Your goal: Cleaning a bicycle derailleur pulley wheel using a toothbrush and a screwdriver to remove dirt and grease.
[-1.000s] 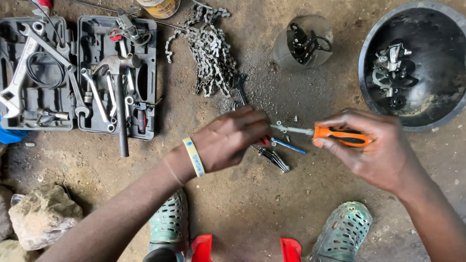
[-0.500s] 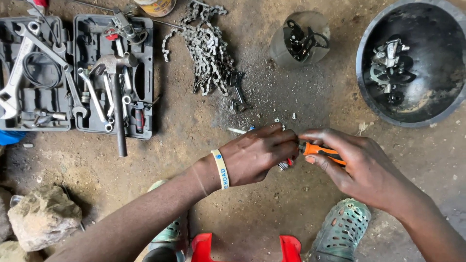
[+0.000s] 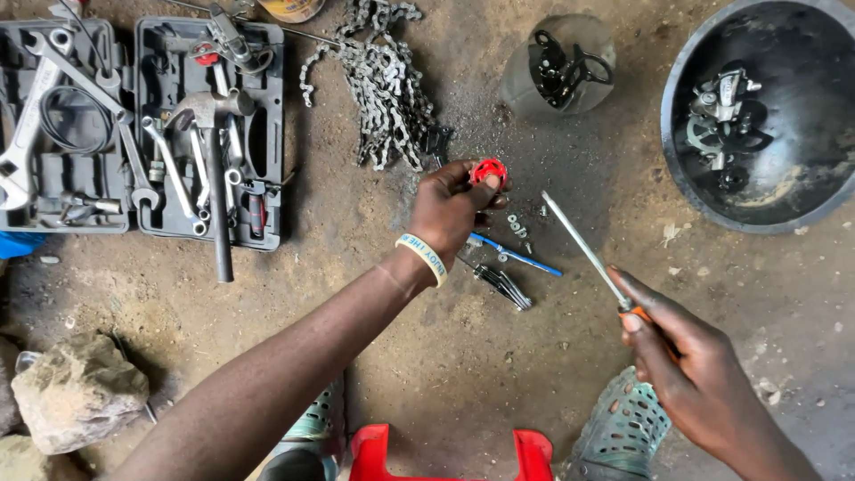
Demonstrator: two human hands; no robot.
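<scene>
My left hand [image 3: 454,207], with a pale wristband, reaches forward over the dirt floor and pinches a small red toothed wheel [image 3: 488,171] just below a pile of bicycle chain [image 3: 378,80]. My right hand [image 3: 690,370] is drawn back at the lower right and grips a screwdriver [image 3: 583,249] by its orange handle, the metal shaft pointing up and left. On the ground between the hands lie a blue-handled tool [image 3: 517,256], a folding set of keys [image 3: 503,287] and a few tiny loose metal parts [image 3: 517,223].
An open grey tool case [image 3: 142,125] with spanners and a hammer lies at upper left. A black bowl [image 3: 757,116] holding a derailleur sits upper right, a cut clear container [image 3: 557,67] with parts beside it. A rock [image 3: 80,392], a red stool [image 3: 450,454] and green clogs [image 3: 623,428] are below.
The hands have come apart. My left hand moved up towards the chain holding the red wheel, and my right hand pulled back down and right with the screwdriver.
</scene>
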